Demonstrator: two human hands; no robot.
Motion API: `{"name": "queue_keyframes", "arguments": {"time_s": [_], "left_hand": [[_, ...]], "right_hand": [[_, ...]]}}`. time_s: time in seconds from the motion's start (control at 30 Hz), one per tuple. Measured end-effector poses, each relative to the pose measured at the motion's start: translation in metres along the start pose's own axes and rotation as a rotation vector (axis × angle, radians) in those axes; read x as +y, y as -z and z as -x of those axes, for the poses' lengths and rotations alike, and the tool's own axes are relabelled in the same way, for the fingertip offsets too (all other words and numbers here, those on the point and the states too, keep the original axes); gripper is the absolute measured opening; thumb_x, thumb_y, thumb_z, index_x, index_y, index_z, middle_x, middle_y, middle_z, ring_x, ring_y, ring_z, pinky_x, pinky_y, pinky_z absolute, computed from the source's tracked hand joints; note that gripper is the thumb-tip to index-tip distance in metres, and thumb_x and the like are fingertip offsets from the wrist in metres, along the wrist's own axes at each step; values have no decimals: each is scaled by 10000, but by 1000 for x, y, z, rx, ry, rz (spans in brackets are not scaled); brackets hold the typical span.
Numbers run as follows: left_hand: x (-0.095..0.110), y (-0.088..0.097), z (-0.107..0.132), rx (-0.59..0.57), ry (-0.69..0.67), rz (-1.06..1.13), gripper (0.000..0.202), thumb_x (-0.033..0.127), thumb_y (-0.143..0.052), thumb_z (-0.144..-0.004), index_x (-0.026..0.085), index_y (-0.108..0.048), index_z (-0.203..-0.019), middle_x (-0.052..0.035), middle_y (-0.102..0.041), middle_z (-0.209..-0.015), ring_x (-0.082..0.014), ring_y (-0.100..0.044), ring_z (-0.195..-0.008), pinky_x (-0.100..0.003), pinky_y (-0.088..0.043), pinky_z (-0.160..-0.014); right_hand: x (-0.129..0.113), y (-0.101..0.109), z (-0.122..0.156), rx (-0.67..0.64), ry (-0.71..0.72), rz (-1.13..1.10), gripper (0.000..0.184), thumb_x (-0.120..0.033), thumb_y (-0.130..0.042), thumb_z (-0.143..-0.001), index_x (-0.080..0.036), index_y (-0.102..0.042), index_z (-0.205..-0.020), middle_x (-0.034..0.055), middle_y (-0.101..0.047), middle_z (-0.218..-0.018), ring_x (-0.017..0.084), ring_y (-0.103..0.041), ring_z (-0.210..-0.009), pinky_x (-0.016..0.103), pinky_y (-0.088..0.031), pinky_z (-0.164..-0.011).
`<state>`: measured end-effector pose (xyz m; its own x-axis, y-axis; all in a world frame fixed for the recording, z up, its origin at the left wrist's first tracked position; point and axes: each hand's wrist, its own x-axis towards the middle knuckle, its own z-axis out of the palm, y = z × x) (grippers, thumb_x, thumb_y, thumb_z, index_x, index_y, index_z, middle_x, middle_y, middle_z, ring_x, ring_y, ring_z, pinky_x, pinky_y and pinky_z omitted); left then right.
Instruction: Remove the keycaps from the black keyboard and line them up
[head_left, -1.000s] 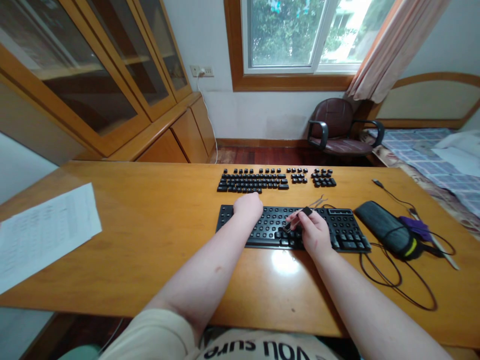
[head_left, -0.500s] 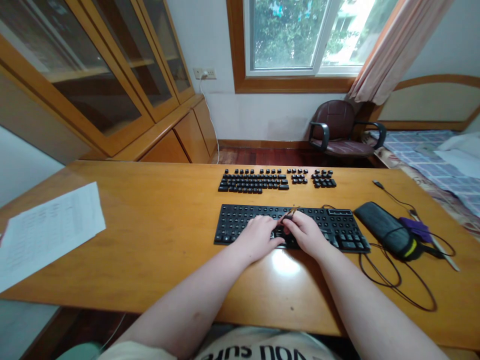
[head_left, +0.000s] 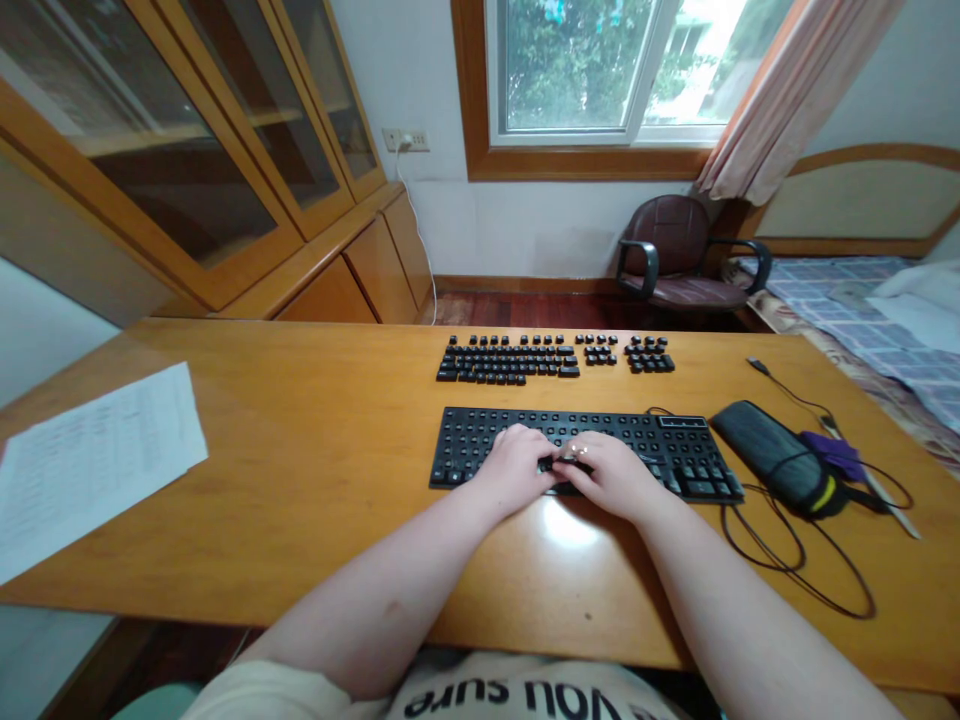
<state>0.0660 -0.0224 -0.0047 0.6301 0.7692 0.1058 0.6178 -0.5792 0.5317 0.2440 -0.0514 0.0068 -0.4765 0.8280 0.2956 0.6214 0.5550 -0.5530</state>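
A black keyboard lies on the desk, many of its keycaps off and the small key stems showing. Over its lower middle, my left hand has thumb and fingers closed around something small and dark that I cannot make out. Close against it, my right hand is closed on a small tool with thin, shiny metal parts; its exact kind is hidden by the fingers. Keycaps remain on the keyboard's lower right part. Behind the keyboard, loose black keycaps stand in rows grouped like a keyboard layout.
Right of the keyboard lie a dark grey pouch, a purple item and a looped black cable. Printed sheets lie on the left of the wooden desk. An armchair stands beyond the desk.
My left thumb has moved up towards its fingers, and the hands have come together. The tool in my right hand has tipped down and shows less above the fingers.
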Motion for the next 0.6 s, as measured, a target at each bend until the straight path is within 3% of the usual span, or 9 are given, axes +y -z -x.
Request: {"name": "queue_keyframes", "arguments": {"time_s": [0.13,0.33,0.6], "left_hand": [[-1,-1,0,-6,-15,15,151,342,-636,-748,268,-706,-859,-6,-688,-880,-202,-541,-910,-337,-386,-843],[0,0,-2,-15,5,12,147,358,-635,-759,261,-712,-838,-15,-691,-861,-197,-557,-915,-339,-390,-860],[3,4,-5,-11,41,27,218,394,-613,-774,248,-702,-910,-23,-700,-886,-203,-572,-895,-337,-413,-845]], "right_hand": [[-2,-3,6,-9,86,141,191,-323,-514,-866,-212,-669,-872,75,-676,-730,183,-586,-660,299,-422,-646],[2,-14,7,110,-59,259,292,-321,-428,-908,-188,-625,-738,71,-648,-657,171,-578,-588,277,-409,-593],[6,-7,-1,205,-317,-45,313,-332,-461,-880,-207,-637,-654,40,-678,-651,182,-619,-612,278,-438,-573]]}}
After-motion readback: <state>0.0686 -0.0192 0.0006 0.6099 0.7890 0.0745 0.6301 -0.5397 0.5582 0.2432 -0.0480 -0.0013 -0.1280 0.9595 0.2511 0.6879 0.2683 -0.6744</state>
